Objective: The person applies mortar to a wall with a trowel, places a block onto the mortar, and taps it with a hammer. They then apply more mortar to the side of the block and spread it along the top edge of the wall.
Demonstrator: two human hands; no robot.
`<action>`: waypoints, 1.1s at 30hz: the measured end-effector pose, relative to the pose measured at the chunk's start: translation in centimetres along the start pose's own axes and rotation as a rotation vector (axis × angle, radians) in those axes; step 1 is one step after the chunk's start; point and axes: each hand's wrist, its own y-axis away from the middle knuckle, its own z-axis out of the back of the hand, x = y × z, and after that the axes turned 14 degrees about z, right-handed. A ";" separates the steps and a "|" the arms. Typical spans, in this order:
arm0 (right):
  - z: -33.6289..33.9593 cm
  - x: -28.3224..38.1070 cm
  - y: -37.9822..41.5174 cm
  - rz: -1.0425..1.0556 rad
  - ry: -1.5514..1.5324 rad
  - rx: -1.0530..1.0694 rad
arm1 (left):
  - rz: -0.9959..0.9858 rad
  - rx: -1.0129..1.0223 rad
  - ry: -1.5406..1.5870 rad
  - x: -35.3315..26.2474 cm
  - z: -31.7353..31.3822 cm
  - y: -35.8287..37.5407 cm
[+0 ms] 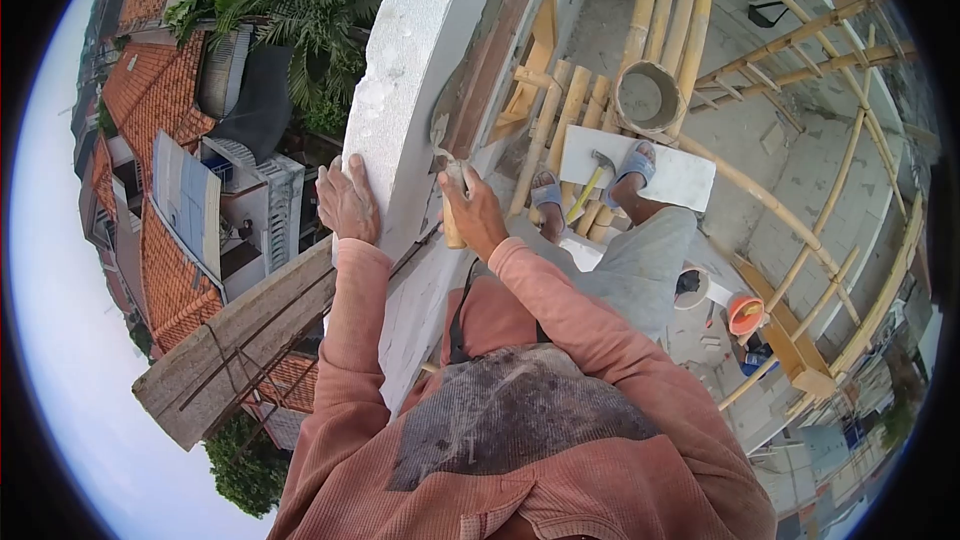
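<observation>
Both hands are up at the white block (405,90), a big pale masonry slab standing on edge on top of the wall. Left hand (347,202) lies flat against the block's outer face, fingers spread and pressing, nothing gripped in it. Right hand (470,212) is clenched round the wooden handle of a trowel (447,175), whose blade points up into the joint between the block and the brick and timber just beside it (the blade itself is mostly hidden in that gap, so how deep it sits I cannot tell).

Below the hands, the person's pink sleeves and grey trousers run down to two feet in blue sandals (634,162), planted on a bamboo scaffold (575,105). A hammer (592,180) with a yellow handle lies between the feet, on a white board (680,180). A round bucket (647,97) rests on the poles just beyond the feet.

A rough wooden plank (235,340) juts out from the wall near the left elbow. Far beneath are orange tiled roofs (150,80), and a palm tree (310,0) stands beside them.
</observation>
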 end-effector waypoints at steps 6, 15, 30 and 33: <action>3.7 0.2 7.9 -0.127 -0.006 0.230 | -0.043 0.029 0.019 0.2 0.3 -0.3; 9.8 -2.5 1.5 -0.212 -1.053 -0.120 | -0.099 -0.004 -0.005 0.9 -0.2 -1.3; 9.0 1.2 -11.5 0.080 -1.082 -0.014 | -0.089 0.042 -0.029 0.8 0.3 -1.1; 10.2 2.6 -8.7 0.044 -0.777 -0.075 | -0.103 0.044 -0.012 0.9 0.0 -1.0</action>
